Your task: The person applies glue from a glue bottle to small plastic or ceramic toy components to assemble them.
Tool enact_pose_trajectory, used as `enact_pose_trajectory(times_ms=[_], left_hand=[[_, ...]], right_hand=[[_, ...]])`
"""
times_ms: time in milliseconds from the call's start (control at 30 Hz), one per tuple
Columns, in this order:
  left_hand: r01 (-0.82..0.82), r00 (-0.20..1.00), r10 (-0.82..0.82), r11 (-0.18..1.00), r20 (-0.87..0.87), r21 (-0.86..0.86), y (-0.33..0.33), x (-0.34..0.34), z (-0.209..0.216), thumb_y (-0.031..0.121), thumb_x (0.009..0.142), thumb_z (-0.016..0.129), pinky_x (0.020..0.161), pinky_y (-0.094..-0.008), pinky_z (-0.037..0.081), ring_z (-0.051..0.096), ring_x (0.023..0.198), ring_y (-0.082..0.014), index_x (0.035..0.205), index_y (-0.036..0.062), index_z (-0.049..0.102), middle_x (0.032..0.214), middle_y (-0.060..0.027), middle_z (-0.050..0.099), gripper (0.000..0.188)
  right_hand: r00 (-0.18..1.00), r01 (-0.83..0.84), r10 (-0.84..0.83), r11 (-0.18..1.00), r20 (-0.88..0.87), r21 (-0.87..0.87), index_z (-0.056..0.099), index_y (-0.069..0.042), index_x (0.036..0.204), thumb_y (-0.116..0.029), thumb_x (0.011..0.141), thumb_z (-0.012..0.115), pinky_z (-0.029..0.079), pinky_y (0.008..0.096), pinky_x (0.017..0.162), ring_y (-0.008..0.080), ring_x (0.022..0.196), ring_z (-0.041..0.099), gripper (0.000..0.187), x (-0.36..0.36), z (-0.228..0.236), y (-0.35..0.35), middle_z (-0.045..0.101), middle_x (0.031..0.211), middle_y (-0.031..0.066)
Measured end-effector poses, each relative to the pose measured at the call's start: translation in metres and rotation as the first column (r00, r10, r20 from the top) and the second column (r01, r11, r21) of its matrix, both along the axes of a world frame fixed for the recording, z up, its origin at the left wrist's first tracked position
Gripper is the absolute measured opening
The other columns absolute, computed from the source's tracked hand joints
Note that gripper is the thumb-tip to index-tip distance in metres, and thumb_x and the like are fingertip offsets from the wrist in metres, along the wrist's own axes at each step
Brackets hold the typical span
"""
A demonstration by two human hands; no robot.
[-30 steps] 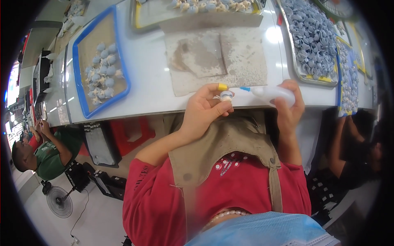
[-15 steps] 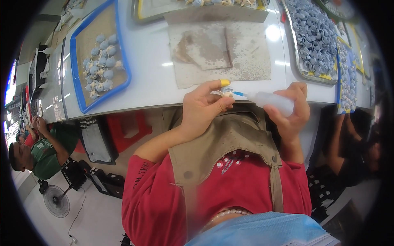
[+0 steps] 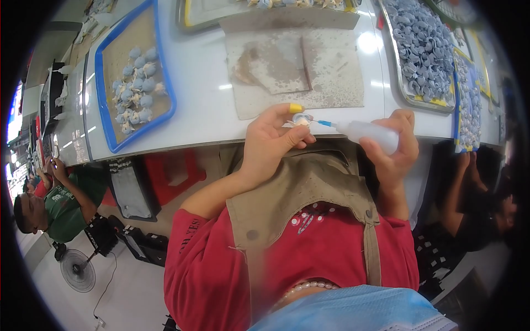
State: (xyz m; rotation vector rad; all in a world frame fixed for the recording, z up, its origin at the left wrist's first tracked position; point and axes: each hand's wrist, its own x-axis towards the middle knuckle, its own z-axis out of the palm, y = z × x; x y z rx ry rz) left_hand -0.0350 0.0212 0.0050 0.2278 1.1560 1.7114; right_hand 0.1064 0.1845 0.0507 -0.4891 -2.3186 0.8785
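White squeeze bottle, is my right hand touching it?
Touching: the head view shows the right hand wrapped around the white squeeze bottle.

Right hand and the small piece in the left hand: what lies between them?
The head view shows the pale bottle and its blue tip, pointing toward the small piece.

One left hand (image 3: 264, 142) and one right hand (image 3: 406, 150) at the centre, with one small figure-like piece (image 3: 301, 121), one squeeze bottle (image 3: 372, 135) and one yellow finger cover (image 3: 296, 108). One stained sheet (image 3: 337, 71), upper centre. At least four trays: one blue-rimmed tray (image 3: 124, 44) upper left, one top centre, two upper right; their pieces exceed a sure count. One fan (image 3: 78, 270), lower left.
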Motion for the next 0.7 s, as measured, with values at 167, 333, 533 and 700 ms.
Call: enact_pose_trajectory(times_ms=[167,333,533,700], left_hand=[[-0.014,0.999,0.013,1.0,0.05,0.009,0.002,0.003,0.001,0.003,0.08,0.06,0.062,-0.0214,0.048,0.061,0.076,-0.0174,0.113,-0.0008,0.045,0.1,-0.0129,0.059,0.036],[-0.013,0.998,0.012,1.0,0.064,0.009,0.002,0.002,0.002,0.003,0.081,0.059,0.061,-0.0211,0.048,0.061,0.075,-0.0171,0.113,-0.0001,0.045,0.099,-0.0125,0.059,0.035],[-0.025,0.982,0.03,0.999,0.184,-0.029,-0.001,-0.005,0.002,0.007,0.084,0.057,0.06,-0.0193,0.048,0.06,0.075,-0.0146,0.113,0.0015,0.046,0.101,-0.0133,0.059,0.032],[0.024,0.958,-0.027,1.0,0.284,0.012,-0.001,-0.013,-0.001,0.011,0.085,0.057,0.06,-0.019,0.047,0.059,0.076,-0.0147,0.113,0.0031,0.046,0.102,-0.0147,0.058,0.031]], right_hand=[[1.0,0.019,-0.018,1.0,0.013,-0.015,0.058,-0.001,0.074,-0.01,0.056,0.077,0.036,0.0291,0.06,0.0204,0.067,0.042,0.027,0.003,-0.002,0.001,0.046,0.067,0.0058],[1.0,0.014,-0.014,1.0,0.023,-0.011,0.058,-0.001,0.074,-0.009,0.056,0.077,0.036,0.0289,0.061,0.0207,0.068,0.042,0.027,0.0,-0.004,0.002,0.046,0.068,0.0057],[0.997,0.075,-0.078,0.986,-0.009,-0.146,0.058,-0.001,0.08,-0.009,0.062,0.073,0.039,0.0276,0.064,0.0195,0.072,0.047,0.025,-0.004,-0.014,0.006,0.051,0.072,0.007],[0.958,0.278,-0.282,0.865,0.053,-0.418,0.058,0.0,0.088,-0.01,0.073,0.067,0.043,0.0272,0.073,0.0165,0.081,0.054,0.02,-0.042,-0.046,0.014,0.057,0.08,0.009]])
